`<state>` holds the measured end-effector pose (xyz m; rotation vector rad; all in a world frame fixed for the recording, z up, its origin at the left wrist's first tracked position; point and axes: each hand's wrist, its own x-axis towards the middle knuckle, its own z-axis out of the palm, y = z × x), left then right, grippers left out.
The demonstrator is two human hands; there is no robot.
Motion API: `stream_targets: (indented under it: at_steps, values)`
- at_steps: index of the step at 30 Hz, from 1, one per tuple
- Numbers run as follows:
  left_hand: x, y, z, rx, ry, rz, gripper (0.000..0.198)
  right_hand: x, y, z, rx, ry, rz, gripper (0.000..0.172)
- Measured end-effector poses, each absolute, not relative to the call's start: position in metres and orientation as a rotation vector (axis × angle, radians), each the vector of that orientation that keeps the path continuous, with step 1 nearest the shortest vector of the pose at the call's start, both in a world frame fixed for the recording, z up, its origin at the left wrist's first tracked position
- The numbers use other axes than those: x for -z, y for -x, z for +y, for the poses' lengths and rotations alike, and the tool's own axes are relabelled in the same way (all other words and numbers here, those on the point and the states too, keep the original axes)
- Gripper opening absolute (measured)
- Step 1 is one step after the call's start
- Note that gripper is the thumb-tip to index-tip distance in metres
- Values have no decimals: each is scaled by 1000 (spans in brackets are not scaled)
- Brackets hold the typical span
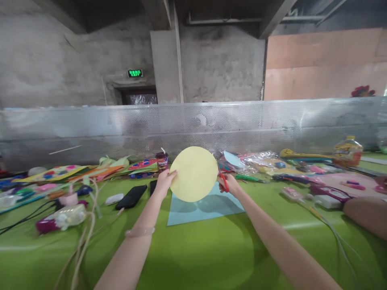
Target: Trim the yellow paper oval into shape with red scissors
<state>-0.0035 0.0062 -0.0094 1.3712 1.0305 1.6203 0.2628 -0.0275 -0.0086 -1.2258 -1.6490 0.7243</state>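
A round yellow paper disc is held up in front of me over the table. My left hand pinches its left edge between thumb and fingers. My right hand is closed around red-handled scissors at the disc's right edge; their blades are hidden behind the paper. Whether my right fingers also touch the disc, I cannot tell. Below the disc, a light blue sheet of paper lies flat on the green tabletop.
A dark phone and white case lie left, near cables. A cup with a straw stands behind my left hand. Craft pieces line the back, with a bottle at right. Another person's arm rests at far right.
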Motion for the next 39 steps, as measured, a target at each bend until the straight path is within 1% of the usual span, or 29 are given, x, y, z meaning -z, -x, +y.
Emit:
stream_targets:
  at_steps: [5,13,22,26,39]
  values:
    - [9,3,6,-1626,-1370,1026,37,10,-263,-25,-712,1241,-1642,20]
    - [6,4,3,-1649,-1355,1053,32,10,-264,-26,-693,1247,-1657,22]
    - [4,3,-2,-1656,-1346,1076,29,8,-263,-28,-688,1253,-1660,19]
    - [2,3,-4,-1655,-1349,1091,29,8,-262,-28,-680,1261,-1656,21]
    - [6,7,4,-1673,-1363,1124,33,3,-262,-32,-685,1249,-1598,22]
